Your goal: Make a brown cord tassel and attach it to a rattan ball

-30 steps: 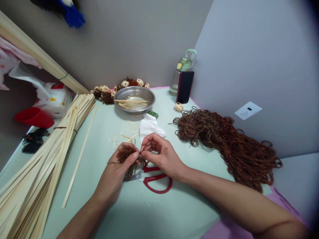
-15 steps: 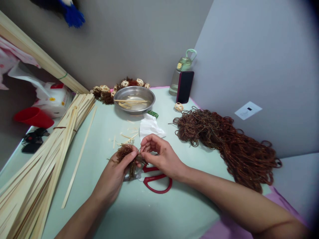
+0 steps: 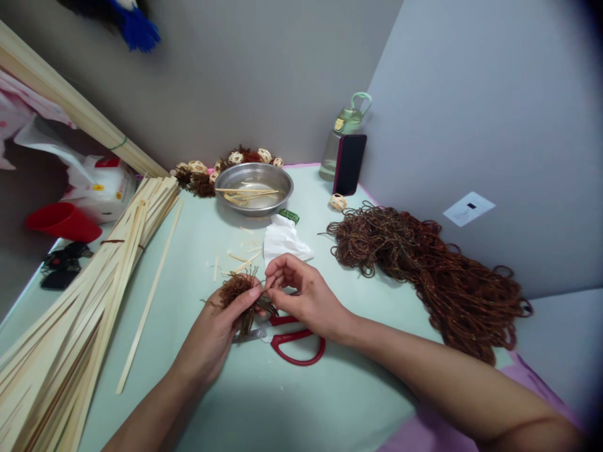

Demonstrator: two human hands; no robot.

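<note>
My left hand (image 3: 228, 314) is closed around a tuft of brown yarn (image 3: 235, 287), its thumb pressed across the near side. Loose strands stick up above the fingers and others hang below them. My right hand (image 3: 301, 292) pinches at the right edge of the tuft; a thin yarn strand seems to run between thumb and forefinger, mostly hidden. Under both hands lie scissors with red handles (image 3: 306, 362), their blades partly covered by the hanging yarn. A crumpled white tissue (image 3: 285, 240) rests just beyond my right hand.
A metal bowl (image 3: 254, 207) holds water and thin strips. Flat pale strips (image 3: 80, 314) are bundled at left, one single strip (image 3: 149, 301) beside them. Brown yarn (image 3: 452, 282) is heaped at right. A phone (image 3: 350, 164) leans on a bottle (image 3: 332, 150) near a woven ball (image 3: 338, 201).
Almost nothing differs. The tuft has turned slightly in my left hand, and its upper strands stand a little differently. My right hand keeps its pinch in the same place.
</note>
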